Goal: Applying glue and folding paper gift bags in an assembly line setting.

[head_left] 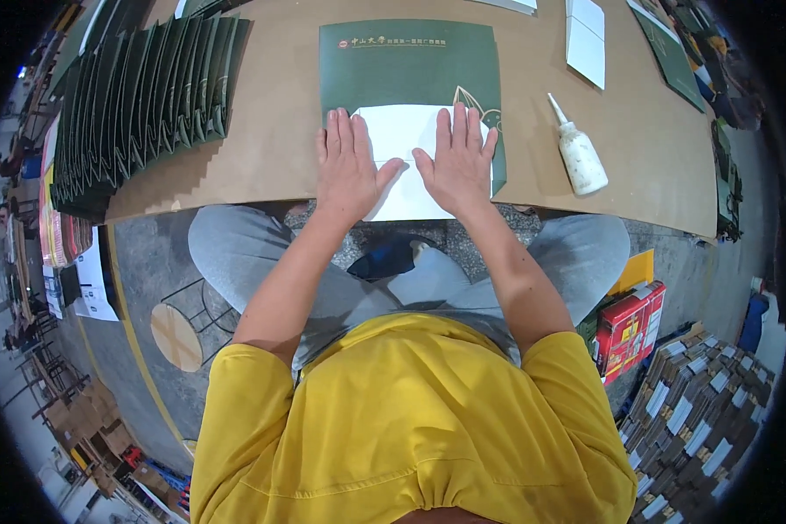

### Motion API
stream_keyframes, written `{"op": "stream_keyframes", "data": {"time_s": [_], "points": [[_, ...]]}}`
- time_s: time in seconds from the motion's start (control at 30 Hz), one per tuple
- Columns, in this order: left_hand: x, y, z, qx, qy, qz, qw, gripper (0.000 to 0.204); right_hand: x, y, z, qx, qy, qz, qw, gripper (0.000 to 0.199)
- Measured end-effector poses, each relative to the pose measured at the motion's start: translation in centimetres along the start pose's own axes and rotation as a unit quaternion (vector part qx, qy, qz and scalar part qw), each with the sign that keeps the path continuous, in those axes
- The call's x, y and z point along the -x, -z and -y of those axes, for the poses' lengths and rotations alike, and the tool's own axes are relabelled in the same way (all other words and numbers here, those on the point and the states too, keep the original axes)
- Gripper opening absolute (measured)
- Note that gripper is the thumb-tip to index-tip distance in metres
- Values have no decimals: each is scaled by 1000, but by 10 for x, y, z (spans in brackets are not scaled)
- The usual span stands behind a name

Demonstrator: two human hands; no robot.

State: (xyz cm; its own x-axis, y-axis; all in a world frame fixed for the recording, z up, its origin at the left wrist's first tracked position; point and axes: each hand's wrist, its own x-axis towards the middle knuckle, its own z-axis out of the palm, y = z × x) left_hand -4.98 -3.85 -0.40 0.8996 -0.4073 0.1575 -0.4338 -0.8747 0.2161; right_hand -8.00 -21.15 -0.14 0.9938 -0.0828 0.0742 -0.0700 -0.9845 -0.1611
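A dark green printed paper bag [410, 74] lies flat on the brown table in front of me. White card [402, 192] covers its near end and sticks out past the table's front edge. My left hand [349, 166] presses flat on the left side of the card, fingers stretched out toward the far side. On the right side, my right hand [458, 162] lies flat in the same way, fingers extended and thumb pointing inward. Both hands hold nothing. A white squeeze bottle [582, 159] with a pointed nozzle lies to the right of the bag.
A row of folded green bags [148, 105] stands at the table's left. Folded white card [585, 44] and another green bag [668, 57] lie at the far right. Beside my right leg is a red box [630, 332], near stacked bundles [699, 419]. A round stool [176, 337] stands at left.
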Motion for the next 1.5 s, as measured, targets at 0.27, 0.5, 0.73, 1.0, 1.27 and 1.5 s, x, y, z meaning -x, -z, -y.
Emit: {"op": "stream_keyframes", "data": {"time_s": [0.27,0.5,0.73,1.0,1.27,1.5], "points": [[-18,30,59,200,-22,58,978,42,-10,28,-82,-269,5,-58,961,44],[-64,60,54,138,1,228,964,23,-62,65,-100,-178,45,208,961,25],[-77,53,60,97,-37,345,933,25,-60,68,-85,-25,192,179,965,20],[-20,44,33,-104,-249,42,962,40,-15,53,-68,84,314,-9,946,28],[16,39,12,-250,-250,52,934,59,15,56,-62,115,332,-10,936,46],[31,61,52,-6,-260,154,953,61,38,66,-100,-55,325,80,941,57]]}}
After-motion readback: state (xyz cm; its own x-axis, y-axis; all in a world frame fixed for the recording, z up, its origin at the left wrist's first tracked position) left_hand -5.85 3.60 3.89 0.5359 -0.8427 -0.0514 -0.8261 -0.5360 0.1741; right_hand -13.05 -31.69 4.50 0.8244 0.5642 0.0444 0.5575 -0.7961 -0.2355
